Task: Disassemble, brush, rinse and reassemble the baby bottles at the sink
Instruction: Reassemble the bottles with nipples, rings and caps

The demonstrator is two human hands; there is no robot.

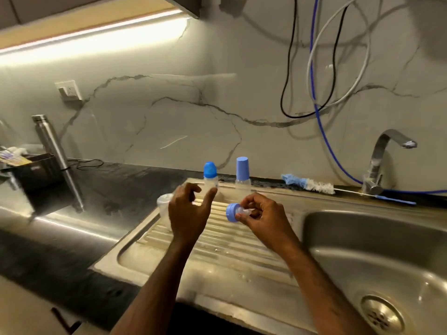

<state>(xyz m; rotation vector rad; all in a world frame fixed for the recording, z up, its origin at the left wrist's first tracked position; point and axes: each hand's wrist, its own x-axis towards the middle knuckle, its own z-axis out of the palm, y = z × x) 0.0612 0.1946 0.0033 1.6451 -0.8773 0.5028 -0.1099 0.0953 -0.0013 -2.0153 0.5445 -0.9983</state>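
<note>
Where hands (263, 213) hover, capped bottles (210, 176), brush (307, 183), perhaps tap (384, 160).

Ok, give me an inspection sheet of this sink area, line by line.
Surface: steel draining board beside sink.
Job's things: two capped bottles upright at the back; brush lying behind the sink; clear part behind the left hand.
Clutter: steel flask, black box.
Hands: left hand empty, fingers relaxed; right hand pinches teat in blue ring.
Cables: hanging loops on wall.
Surroundings: tap, wall socket.
</note>
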